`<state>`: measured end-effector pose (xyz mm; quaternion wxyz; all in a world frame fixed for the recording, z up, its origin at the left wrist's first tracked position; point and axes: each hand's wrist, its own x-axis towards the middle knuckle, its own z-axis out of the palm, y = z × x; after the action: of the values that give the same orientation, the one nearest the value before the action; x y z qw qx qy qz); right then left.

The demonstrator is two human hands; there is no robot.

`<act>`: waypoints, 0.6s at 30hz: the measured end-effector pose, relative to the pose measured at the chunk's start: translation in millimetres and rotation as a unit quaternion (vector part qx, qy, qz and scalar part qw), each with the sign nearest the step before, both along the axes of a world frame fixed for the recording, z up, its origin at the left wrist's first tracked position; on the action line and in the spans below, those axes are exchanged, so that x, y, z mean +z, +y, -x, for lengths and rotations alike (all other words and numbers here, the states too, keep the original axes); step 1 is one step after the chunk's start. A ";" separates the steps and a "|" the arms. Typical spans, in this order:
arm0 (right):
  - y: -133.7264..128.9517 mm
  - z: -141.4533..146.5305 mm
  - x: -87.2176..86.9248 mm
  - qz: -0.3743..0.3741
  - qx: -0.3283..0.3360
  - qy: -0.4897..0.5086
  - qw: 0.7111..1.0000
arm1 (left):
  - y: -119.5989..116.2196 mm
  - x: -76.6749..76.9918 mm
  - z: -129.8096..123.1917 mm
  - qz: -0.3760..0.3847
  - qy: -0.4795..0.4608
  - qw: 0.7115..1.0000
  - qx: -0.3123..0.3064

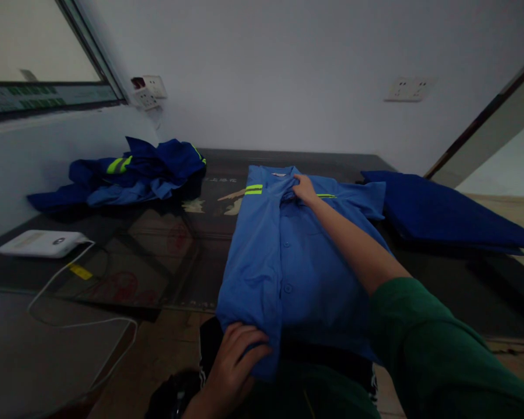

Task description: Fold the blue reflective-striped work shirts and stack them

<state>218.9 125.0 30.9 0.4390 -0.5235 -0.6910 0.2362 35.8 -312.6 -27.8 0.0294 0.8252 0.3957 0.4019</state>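
A light blue work shirt (303, 265) with yellow-green reflective strips lies on the dark table in front of me, its lower end hanging over the near edge. Its left side is folded inward over the buttoned front, and the right sleeve stretches out to the side. My right hand (304, 190) reaches across to the collar end and pinches the front edge just below the collar, fingers closed. Down at the hem, my left hand (240, 355) curls its fingers over the lower left corner of the shirt.
A heap of dark and light blue clothes (144, 171) lies at the back left. Flat dark blue folded cloth (445, 212) rests on the right. A white device (43, 243) with a cable sits at the left. Wall sockets (408, 89) are above the dark table (161, 265).
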 end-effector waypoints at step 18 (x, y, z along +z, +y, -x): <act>-115.2 0.1 26.1 -0.138 0.184 -0.327 0.917 | -8.5 -50.6 38.0 0.237 -0.325 0.856 0.324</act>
<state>218.8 9.8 57.0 0.2048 -0.3694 -0.9059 0.0308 -2.2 -321.2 -78.5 0.2192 0.4404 0.6920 0.5284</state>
